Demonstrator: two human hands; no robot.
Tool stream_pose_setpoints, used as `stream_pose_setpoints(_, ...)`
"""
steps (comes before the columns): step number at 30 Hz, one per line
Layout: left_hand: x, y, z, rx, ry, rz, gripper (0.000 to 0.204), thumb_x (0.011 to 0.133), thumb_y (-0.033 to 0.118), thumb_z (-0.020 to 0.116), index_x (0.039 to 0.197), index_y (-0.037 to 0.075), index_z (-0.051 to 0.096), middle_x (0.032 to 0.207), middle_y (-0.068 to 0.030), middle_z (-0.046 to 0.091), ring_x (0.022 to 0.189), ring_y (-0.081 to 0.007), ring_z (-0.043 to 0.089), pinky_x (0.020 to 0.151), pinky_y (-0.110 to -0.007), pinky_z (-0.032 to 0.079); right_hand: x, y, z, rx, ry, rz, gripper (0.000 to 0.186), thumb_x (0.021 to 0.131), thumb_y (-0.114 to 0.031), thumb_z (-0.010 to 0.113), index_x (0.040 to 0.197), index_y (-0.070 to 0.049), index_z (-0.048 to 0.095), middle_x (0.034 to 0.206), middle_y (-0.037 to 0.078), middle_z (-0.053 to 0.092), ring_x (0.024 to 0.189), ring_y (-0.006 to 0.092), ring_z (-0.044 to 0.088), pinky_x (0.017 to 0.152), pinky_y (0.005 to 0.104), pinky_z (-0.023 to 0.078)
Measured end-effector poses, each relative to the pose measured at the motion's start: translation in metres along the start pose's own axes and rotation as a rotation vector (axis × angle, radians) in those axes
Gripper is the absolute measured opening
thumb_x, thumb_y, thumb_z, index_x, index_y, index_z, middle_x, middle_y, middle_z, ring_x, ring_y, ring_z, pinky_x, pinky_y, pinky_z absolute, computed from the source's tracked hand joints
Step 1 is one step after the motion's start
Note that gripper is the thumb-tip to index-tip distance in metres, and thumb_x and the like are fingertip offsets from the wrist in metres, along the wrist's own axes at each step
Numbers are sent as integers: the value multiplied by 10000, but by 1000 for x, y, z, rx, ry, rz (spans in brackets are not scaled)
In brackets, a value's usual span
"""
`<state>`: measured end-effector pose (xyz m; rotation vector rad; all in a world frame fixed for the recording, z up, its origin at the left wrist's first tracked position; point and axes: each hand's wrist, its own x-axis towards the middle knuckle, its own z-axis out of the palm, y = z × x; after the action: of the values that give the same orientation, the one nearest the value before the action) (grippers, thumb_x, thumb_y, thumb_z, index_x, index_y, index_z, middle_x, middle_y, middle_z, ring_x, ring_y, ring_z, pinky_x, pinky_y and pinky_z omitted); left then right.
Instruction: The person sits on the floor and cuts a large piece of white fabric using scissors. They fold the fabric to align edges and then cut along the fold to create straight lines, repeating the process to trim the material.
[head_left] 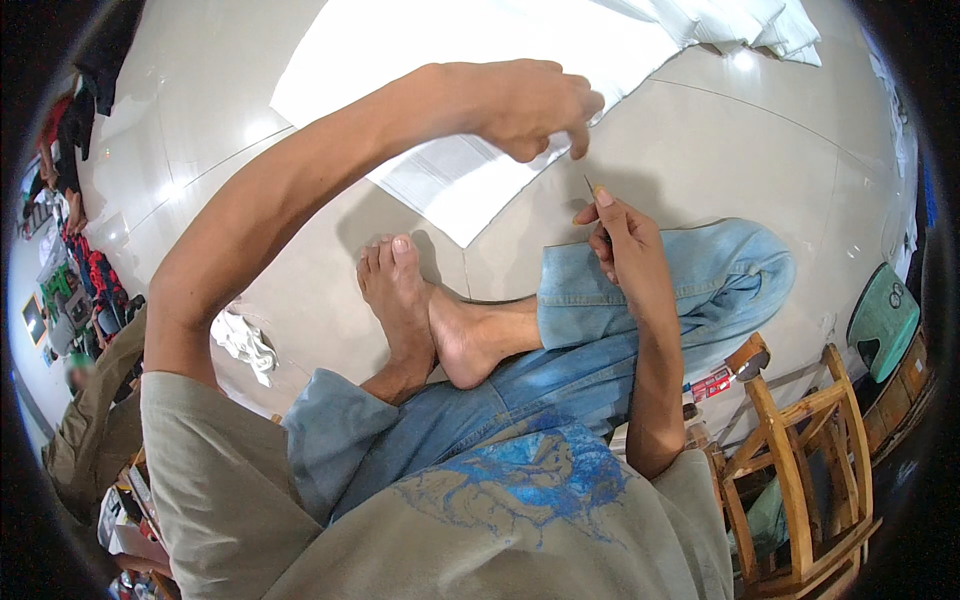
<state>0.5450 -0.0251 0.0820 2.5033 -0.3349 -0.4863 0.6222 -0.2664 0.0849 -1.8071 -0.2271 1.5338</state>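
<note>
My right hand [630, 245] is closed in a pinch, with a thin dark needle [588, 183] standing up from between thumb and finger. It is held above the rolled leg of my blue jeans [640, 270]. My left hand [535, 108] reaches across from the left with its fingers curled and the tips bent down, a little above and left of the needle. Whatever its fingertips hold, if anything, is too small to make out. Under the left hand a white cloth [620, 45] lies spread on the floor, one corner pointing toward my bare feet [395, 300].
Shiny pale floor tiles [800, 130] surround the cloth. A wooden stool [800, 470] stands close on my right, with a green object [885, 320] beyond it. A crumpled white cloth [243, 343] lies left of my feet. Clothes and bags [80, 290] are heaped at far left.
</note>
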Motion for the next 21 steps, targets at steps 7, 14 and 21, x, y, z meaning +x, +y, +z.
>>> stream_pose_setpoints(7, 18, -22, 22, -149, 2, -4, 68, 807, 77, 769, 839, 66, 710, 953, -41, 594, 1001, -217, 623, 868, -395, 539, 4, 0, 9, -25, -42, -5, 488, 1063, -468, 537, 915, -31, 696, 584, -48, 451, 494, 40, 391, 445, 233, 291)
stream_pose_setpoints(14, 36, -29, 7, -139, 13, -58, 97, 807, 106, 779, 845, 57, 704, 937, -47, 579, 1016, -242, 614, 881, -421, 524, 27, 10, 13, -129, -17, -39, 542, 1051, -501, 542, 853, -17, 685, 560, -30, 457, 448, 54, 391, 412, 243, 282)
stream_pose_setpoints(21, 37, -28, 10, -129, 50, -67, 95, 820, 128, 779, 853, 67, 713, 937, -36, 575, 1043, -236, 602, 921, -422, 515, 35, 2, 8, -133, 16, 2, 599, 1023, -531, 566, 786, 5, 687, 543, 8, 494, 451, 94, 448, 426, 291, 334)
